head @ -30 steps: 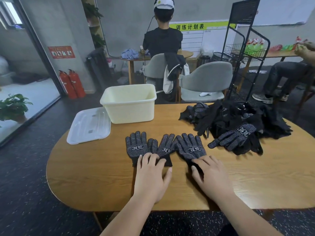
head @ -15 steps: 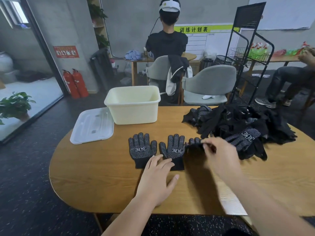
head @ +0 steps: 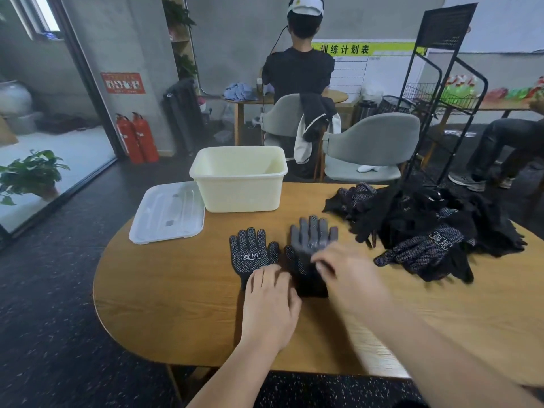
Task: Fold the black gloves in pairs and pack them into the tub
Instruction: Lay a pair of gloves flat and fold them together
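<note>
Looked like the pairing step: right hand [head: 347, 275] sat over a blurry glove [head: 312, 235] stacked on another mid-tabletop [head: 176, 290], grip impossible to tell. Left hand [head: 270, 304] lay flat, fingers straight. Next I'd square them, fold, then into the tub [head: 238, 178].

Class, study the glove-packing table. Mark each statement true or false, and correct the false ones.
1. The lid lies on the table beside the cream tub. True.
2. Folded gloves fill the tub. False: the part of its inside that shows is bare.
3. The pile of loose black gloves lies on the lid. False: it lies on the table to the right of the tub, away from the lid.
4. The left hand rests with flat fingers on the cuff end of a dotted glove laid flat. True.
5. The tub is turned upside down. False: it stands open side up.
</note>
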The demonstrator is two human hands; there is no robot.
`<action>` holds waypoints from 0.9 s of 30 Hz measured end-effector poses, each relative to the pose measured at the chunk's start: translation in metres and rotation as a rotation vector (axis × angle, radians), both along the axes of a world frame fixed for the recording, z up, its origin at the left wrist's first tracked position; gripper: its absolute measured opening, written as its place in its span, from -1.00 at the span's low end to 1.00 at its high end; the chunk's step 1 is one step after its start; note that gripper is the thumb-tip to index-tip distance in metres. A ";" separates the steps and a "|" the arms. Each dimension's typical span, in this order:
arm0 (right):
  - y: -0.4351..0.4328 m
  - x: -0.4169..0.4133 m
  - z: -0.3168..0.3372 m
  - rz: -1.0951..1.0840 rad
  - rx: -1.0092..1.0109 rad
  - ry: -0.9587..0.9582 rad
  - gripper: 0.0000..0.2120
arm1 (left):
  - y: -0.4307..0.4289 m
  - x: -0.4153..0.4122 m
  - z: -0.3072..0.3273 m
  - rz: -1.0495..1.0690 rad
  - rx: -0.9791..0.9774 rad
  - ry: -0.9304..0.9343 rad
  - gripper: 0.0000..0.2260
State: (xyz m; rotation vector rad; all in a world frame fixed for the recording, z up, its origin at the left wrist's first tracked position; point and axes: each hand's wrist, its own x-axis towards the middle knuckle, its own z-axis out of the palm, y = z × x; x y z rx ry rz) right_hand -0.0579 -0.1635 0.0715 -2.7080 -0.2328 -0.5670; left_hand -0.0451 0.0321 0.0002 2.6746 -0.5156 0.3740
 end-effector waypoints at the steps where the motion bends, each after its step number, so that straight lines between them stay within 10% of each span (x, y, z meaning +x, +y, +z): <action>1: 0.006 -0.009 -0.022 0.007 -0.057 0.089 -0.84 | 0.000 0.001 -0.002 0.044 -0.009 -0.010 -0.69; 18: -0.001 0.021 -0.074 -0.203 -0.246 0.315 -0.23 | -0.001 0.005 -0.007 0.014 -0.015 0.006 -0.80; 27: -0.001 0.015 -0.078 -0.226 -0.201 0.256 -0.34 | -0.003 0.004 -0.006 -0.037 -0.010 -0.016 -0.81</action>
